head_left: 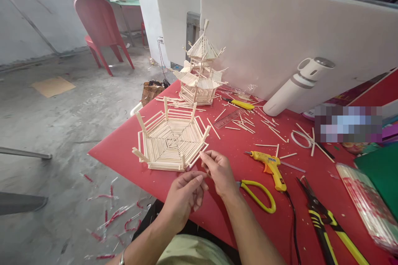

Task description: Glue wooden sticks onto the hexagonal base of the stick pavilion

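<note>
A many-sided platform of thin wooden sticks (161, 143), with upright posts and low rails, lies flat near the left edge of the red table. My right hand (219, 172) is at its near right corner, thumb and fingertips pinched beside the rail; anything between them is too small to make out. Just left and below, my left hand (185, 194) has its thumb pressed to the index finger and the other fingers curled. Its fingertips nearly meet the right hand's, and what they pinch is unclear. Behind the platform stands a tiered stick pagoda (200, 76).
Right of my hands lie a yellow glue gun (272, 167) with a cord, yellow-handled pliers (261, 198) and large snips (323, 215). Farther back are a utility knife (242, 104), ruler (228, 119), loose sticks (244, 124) and a leaning white flask (295, 87). A bagged stick bundle (367, 203) lies far right.
</note>
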Available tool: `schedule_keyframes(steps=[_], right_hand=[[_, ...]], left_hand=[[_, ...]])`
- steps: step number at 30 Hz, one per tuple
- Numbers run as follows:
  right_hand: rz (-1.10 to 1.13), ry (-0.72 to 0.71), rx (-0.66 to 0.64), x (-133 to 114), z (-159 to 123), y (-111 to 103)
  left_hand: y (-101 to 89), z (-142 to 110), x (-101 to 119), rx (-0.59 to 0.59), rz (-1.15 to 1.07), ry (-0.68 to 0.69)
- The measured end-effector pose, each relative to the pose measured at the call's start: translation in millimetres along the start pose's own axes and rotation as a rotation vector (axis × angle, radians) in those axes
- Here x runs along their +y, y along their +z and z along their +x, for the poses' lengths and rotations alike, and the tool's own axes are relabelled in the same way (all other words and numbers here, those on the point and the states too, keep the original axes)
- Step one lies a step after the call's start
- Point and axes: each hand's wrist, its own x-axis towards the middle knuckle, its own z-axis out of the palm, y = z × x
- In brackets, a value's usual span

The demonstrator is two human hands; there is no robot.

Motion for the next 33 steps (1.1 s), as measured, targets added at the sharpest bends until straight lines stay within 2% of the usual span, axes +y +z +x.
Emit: schedule_keyframes(steps=[33], right_hand=[[-0.021,0.002,0.008,-1.2,-1.5,-0.2]], left_hand=[[-0.8,0.3,-0.8,-0.004,-0.011,0.004]])
